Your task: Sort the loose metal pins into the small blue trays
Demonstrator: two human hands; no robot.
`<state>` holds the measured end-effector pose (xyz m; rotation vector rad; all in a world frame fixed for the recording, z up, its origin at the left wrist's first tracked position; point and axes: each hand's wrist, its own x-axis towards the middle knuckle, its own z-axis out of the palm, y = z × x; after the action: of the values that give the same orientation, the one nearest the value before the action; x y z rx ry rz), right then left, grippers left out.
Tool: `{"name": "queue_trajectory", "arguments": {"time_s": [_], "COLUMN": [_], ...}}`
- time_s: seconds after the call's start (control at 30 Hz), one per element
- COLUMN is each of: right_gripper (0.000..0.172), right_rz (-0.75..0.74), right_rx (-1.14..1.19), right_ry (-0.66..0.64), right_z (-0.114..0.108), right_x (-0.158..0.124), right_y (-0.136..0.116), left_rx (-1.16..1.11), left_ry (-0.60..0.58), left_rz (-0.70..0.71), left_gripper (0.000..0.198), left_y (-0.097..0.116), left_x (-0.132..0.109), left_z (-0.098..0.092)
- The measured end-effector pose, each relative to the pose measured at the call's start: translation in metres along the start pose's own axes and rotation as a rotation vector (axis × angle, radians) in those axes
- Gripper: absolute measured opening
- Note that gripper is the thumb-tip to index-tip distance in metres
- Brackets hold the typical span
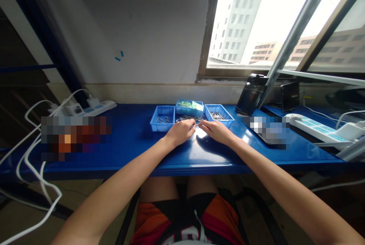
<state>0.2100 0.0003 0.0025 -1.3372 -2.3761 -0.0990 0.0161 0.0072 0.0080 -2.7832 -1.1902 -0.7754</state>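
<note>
My left hand (181, 132) and my right hand (217, 131) meet fingertip to fingertip just above the blue table (137, 138). Both have their fingers pinched together; whatever lies between them is too small to make out. Right behind the fingers spreads a loose pile of thin metal pieces (190, 118), partly hidden by my hands. A blue tray (162, 127) on the left holds a few such pieces. More of them fill part of the right-hand blue tray (229, 123). At the back, a third blue tray (179, 110) contains a green-and-clear plastic packet (191, 105).
A black bottle (249, 94) stands by the window. Toward the right lie a partly blurred phone-like device (266, 134) and a white power strip (319, 128). Another power strip (104, 107) with white cables sits at the left, behind a pixelated area.
</note>
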Motion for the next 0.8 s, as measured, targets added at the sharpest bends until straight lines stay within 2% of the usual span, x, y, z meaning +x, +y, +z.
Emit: {"name": "queue_trajectory", "arguments": {"time_s": [0.23,0.4,0.57,0.67,0.8], "right_gripper": [0.027,0.025,0.027,0.029,0.029], "right_rz": [-0.026,-0.003,0.034,0.004,-0.062], "right_rx": [-0.026,-0.055,-0.014,0.045,0.085], "right_ry": [-0.06,-0.062,0.039,0.076,0.088], "right_z": [0.0004,0.0006,-0.0007,-0.0019,-0.0027], "right_x": [-0.0001,-0.0003,-0.0008,-0.0018,-0.0031], "right_y": [-0.0031,-0.0003,0.0037,0.0032,-0.0001], "left_rx": [-0.035,-0.02,0.017,0.06,0.106], "left_ry": [-0.001,-0.013,-0.082,-0.16,-0.225], "left_rz": [0.102,0.036,-0.067,-0.108,-0.093], "left_gripper": [0.021,0.018,0.02,0.023,0.024], "left_y": [0.0003,-0.0006,-0.0037,-0.0047,-0.0033], "left_x": [0.0002,0.0012,0.0014,0.0011,0.0001], "left_z": [0.0003,0.0004,0.005,0.0081,0.0084]}}
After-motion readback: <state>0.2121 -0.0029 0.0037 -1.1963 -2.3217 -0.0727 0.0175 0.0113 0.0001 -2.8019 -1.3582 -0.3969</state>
